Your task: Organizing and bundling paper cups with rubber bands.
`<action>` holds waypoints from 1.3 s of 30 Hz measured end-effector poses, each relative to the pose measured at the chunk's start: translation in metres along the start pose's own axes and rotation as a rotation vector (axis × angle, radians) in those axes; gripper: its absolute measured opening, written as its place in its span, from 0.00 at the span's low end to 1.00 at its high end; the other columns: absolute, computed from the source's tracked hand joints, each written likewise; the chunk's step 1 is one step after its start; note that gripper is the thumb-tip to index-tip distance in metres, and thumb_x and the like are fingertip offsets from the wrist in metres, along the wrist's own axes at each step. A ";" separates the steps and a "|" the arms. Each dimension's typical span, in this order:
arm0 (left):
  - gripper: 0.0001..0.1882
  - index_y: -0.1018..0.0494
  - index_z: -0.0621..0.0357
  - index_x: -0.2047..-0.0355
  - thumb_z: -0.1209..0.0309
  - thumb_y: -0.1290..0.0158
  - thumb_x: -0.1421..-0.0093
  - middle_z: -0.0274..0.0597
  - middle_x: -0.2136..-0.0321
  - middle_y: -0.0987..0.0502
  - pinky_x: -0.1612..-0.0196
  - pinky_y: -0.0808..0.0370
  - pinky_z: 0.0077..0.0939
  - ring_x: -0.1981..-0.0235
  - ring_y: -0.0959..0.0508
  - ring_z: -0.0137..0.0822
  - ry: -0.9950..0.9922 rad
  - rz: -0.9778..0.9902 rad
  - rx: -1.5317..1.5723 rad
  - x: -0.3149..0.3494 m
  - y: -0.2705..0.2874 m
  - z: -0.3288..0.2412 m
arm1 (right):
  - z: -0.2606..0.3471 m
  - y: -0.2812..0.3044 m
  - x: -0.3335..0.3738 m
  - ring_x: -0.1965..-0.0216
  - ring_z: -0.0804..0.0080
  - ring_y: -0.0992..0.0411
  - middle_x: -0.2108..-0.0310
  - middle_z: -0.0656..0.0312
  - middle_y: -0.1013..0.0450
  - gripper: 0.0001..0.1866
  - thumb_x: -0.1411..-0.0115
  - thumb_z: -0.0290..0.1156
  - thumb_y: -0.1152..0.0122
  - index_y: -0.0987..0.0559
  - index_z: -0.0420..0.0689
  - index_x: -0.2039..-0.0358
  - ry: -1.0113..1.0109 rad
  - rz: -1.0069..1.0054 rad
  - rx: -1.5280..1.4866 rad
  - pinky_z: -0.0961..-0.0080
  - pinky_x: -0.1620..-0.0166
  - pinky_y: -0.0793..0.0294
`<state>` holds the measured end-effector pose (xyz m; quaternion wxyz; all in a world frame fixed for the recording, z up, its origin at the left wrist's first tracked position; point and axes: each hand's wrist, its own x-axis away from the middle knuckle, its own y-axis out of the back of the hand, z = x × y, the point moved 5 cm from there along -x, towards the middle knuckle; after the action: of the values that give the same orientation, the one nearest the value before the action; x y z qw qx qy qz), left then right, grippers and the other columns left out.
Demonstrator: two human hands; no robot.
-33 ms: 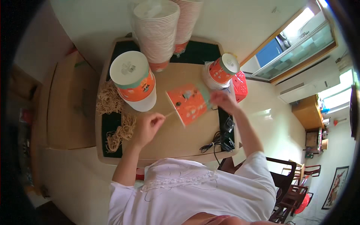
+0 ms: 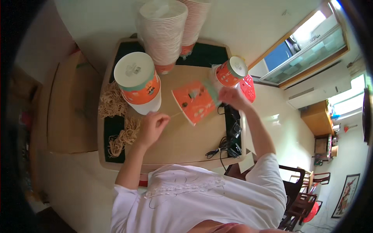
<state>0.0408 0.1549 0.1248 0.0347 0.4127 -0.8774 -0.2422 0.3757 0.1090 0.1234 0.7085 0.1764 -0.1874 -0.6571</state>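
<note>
Our right hand point(image 2: 229, 97) grips the orange cup point(image 2: 196, 101) tilted beside its fingers, while our left hand point(image 2: 152, 126) pinches a thin string point(image 2: 175, 114).

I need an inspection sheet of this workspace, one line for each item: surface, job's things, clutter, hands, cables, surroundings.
Surface: wooden table, with dark mats at its far and left parts.
Job's things: orange paper cup lying sideways in the right hand; thin string pinched by the left hand.
Clutter: tall cup stacks, an upside-down cup stack, another cup, string bundles.
Hands: both in a closed grip.
Cables: black cables and adapter at the table's right edge.
Surroundings: cardboard box, red basket, chairs.
</note>
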 end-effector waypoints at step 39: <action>0.11 0.26 0.58 0.65 0.70 0.43 0.50 0.46 0.70 0.25 0.64 0.27 0.33 0.68 0.24 0.43 0.248 -0.022 0.091 0.100 -0.043 0.073 | -0.030 0.157 -0.064 0.74 0.65 0.28 0.76 0.58 0.27 0.07 0.52 0.26 0.37 0.26 0.43 0.73 -0.063 -0.301 1.005 0.71 0.69 0.29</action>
<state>-0.0138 0.0863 0.0276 0.1214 0.4504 -0.8718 -0.1494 0.5220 0.1841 0.1726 0.4285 0.4996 -0.4731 -0.5856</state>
